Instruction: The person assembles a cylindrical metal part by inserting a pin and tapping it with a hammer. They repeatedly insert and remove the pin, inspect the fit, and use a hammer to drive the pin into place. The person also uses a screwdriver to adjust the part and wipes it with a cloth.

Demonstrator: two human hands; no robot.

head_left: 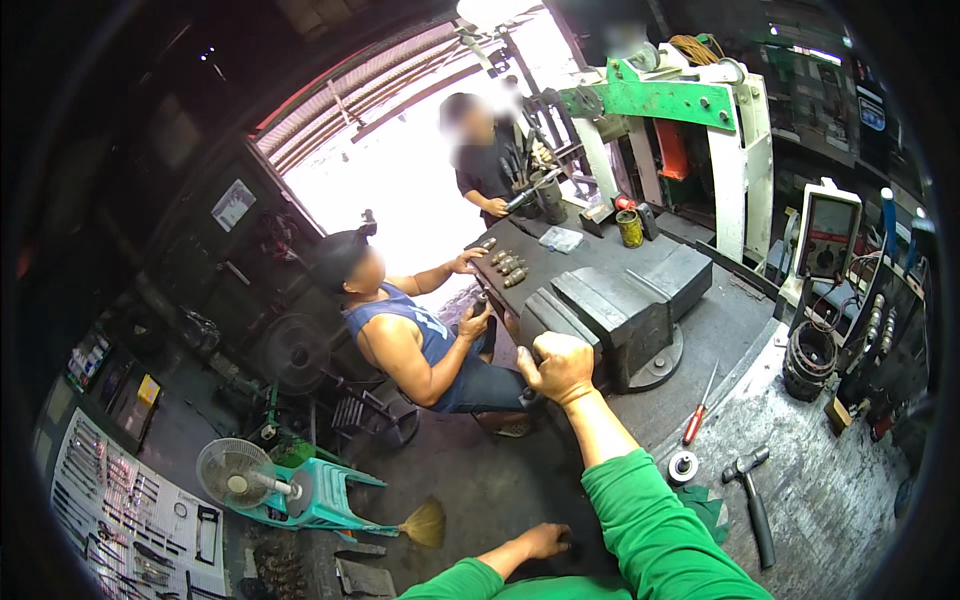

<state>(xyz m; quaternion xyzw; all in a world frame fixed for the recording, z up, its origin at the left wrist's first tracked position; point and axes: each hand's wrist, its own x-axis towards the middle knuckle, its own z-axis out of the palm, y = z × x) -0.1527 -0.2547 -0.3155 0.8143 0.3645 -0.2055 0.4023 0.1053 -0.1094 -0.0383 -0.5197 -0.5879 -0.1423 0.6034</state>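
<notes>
My right hand (562, 368), in a green sleeve, is closed in a fist beside the jaws of a large grey bench vise (615, 315). Its thumb points left, and whatever the fingers may be wrapped round is hidden. Low in front of my body, my left hand (543, 541) hangs with its fingers curled. A dark patch shows at its fingertips, too small to make out. The vise is mounted on the dark workbench (535, 240), where several small metal cylindrical parts (508, 266) lie in a group.
A seated person (405, 335) in a blue sleeveless top is left of the vise; another person (487, 170) stands beyond the bench. At right lie a hammer (755, 505), a red-handled screwdriver (698, 415) and a round metal part (683, 467). A fan (237, 478) stands at left.
</notes>
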